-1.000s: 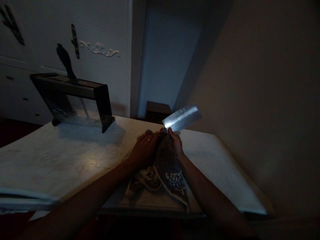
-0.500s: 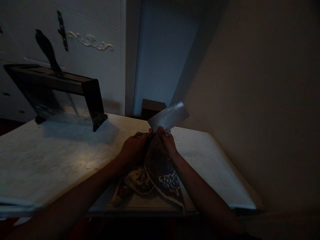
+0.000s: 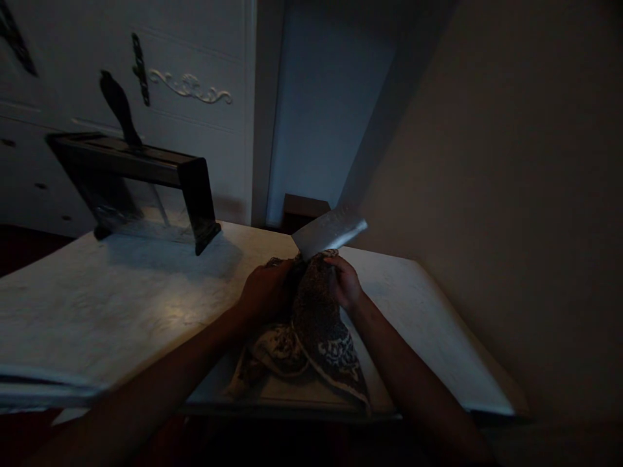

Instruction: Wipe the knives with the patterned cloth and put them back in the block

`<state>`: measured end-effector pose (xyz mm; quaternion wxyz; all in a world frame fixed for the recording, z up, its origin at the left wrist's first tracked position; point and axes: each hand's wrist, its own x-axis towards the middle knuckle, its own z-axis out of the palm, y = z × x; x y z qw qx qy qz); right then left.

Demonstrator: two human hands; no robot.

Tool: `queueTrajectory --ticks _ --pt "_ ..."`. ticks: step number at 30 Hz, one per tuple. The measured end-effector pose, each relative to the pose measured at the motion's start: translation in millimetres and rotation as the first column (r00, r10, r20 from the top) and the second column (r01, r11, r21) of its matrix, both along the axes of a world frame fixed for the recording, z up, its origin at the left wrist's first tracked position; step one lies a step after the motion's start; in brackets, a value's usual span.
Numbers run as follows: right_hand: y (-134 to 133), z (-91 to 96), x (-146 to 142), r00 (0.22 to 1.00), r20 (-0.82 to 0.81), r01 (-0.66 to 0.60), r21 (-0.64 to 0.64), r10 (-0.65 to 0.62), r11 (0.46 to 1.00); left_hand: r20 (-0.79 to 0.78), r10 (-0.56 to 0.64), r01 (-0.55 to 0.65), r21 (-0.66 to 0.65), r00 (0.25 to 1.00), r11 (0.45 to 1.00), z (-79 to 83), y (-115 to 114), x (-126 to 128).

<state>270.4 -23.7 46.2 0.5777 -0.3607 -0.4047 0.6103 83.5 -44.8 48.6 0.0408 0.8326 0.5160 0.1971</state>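
A cleaver (image 3: pixel 328 231) points away from me, its broad metal blade tilted up to the right above the table. My left hand (image 3: pixel 265 290) is closed at the near end of the blade, where the handle is hidden by fingers and cloth. A dark brown towel (image 3: pixel 316 305) with a pale pattern and border hangs from between my hands, its lower folds lying on the table. My right hand (image 3: pixel 348 284) pinches the towel's upper edge just below the blade, with the thumb on top.
The pale marbled table (image 3: pixel 146 285) ends close in front of me. A black knife block (image 3: pixel 189 175) with clear sides stands at the left, a black handle rising from its top. White cabinet doors (image 3: pixel 195 136) are behind it, and a wall (image 3: pixel 511 194) runs along the right.
My right hand has moved off the base of the blade, slightly right and down, drawing the towel's edge with it. The blade is tilted a little flatter. The view has shifted slightly left.
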Motion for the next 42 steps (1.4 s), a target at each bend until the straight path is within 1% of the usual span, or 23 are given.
queueTrajectory --ticks 3,6,9,11,14,16,17,19,21,22,24,26,27,30,31,32,34,36,38,40,42 --pt "1 -2.9 -3 0.999 0.012 0.031 0.005 -0.031 1.0 0.013 0.01 -0.01 -0.008 1.0 1.0 -0.8 0 -1" --pt "1 -4.9 -4 0.991 0.071 0.111 0.058 -0.115 0.992 0.042 0.01 -0.01 -0.013 0.999 1.0 -4.4 2 -3" --pt "2 -4.3 -4 0.971 0.144 0.178 0.102 -0.191 0.979 0.082 -0.027 0.029 -0.03 0.996 0.999 -6.6 4 -6" --pt "1 -2.6 -3 0.959 0.186 0.19 0.134 -0.213 0.973 0.132 -0.062 0.068 -0.043 0.989 0.997 -6.2 5 -8" --pt "0 1.3 -1 0.941 0.267 0.156 0.204 -0.208 0.967 0.224 -0.087 0.106 -0.076 0.971 0.991 -4.1 5 -10" --pt "-1 4.0 3 0.912 0.352 0.117 0.267 -0.21 0.957 0.297 -0.083 0.121 -0.113 0.951 0.986 -3.1 5 -12" --pt "-2 5.1 4 0.89 0.396 0.1 0.318 -0.227 0.943 0.339 -0.075 0.126 -0.132 0.938 0.983 -2.9 5 -13" --pt "-3 6.2 8 0.842 0.469 0.041 0.439 -0.267 0.898 0.438 -0.058 0.14 -0.157 0.897 0.978 -3.7 7 -14" --pt "-4 5.9 10 0.814 0.504 -0.019 0.522 -0.29 0.853 0.531 -0.043 0.151 -0.161 0.846 0.975 -5.7 9 -16" --pt "-4 5.2 10 0.809 0.511 -0.039 0.537 -0.289 0.842 0.57 -0.041 0.16 -0.16 0.821 0.974 -7.1 10 -17" --pt "-5 3.2 10 0.806 0.516 -0.043 0.538 -0.289 0.842 0.616 -0.033 0.166 -0.159 0.787 0.973 -10.0 13 -19" --pt "-5 1.1 8 0.791 0.519 -0.012 0.541 -0.322 0.841 0.627 -0.032 0.161 -0.151 0.779 0.975 -12.3 16 -23" --pt "-5 0.2 7 0.781 0.515 0.022 0.543 -0.354 0.84 0.626 -0.035 0.158 -0.142 0.779 0.977 -13.1 16 -25" --pt "-4 -1.6 4 0.766 0.443 0.213 0.509 -0.466 0.834 0.629 -0.052 0.161 -0.118 0.775 0.98 -14.3 16 -32" --pt "-3 -1.9 4 0.775 0.408 0.274 0.471 -0.482 0.839 0.629 -0.056 0.163 -0.114 0.776 0.98 -14.5 15 -34" --pt "-3 -1.8 4 0.798 0.374 0.309 0.42 -0.473 0.853 0.62 -0.066 0.164 -0.102 0.782 0.981 -14.6 14 -37" --pt "-2 -1.0 3 0.865 0.299 0.314 0.301 -0.402 0.9 0.592 -0.093 0.166 -0.07 0.8 0.984 -14.7 12 -42" --pt "-2 0.9 2 0.934 0.158 0.293 0.172 -0.32 0.94 0.555 -0.106 0.15 -0.035 0.825 0.988 -14.1 8 -45" --pt "-3 3.5 0 0.967 0.017 0.253 0.066 -0.255 0.965 0.522 -0.094 0.113 -0.004 0.847 0.994 -12.9 5 -47" --pt "-4 5.7 -1 0.978 -0.055 0.204 0.021 -0.202 0.979 0.482 -0.063 0.058 0.025 0.874 0.998 -11.2 2 -48" --pt "-5 6.6 -2 0.983 -0.069 0.169 0.018 -0.168 0.985 0.412 -0.025 0.006 0.048 0.911 0.999 -9.7 -1 -48"
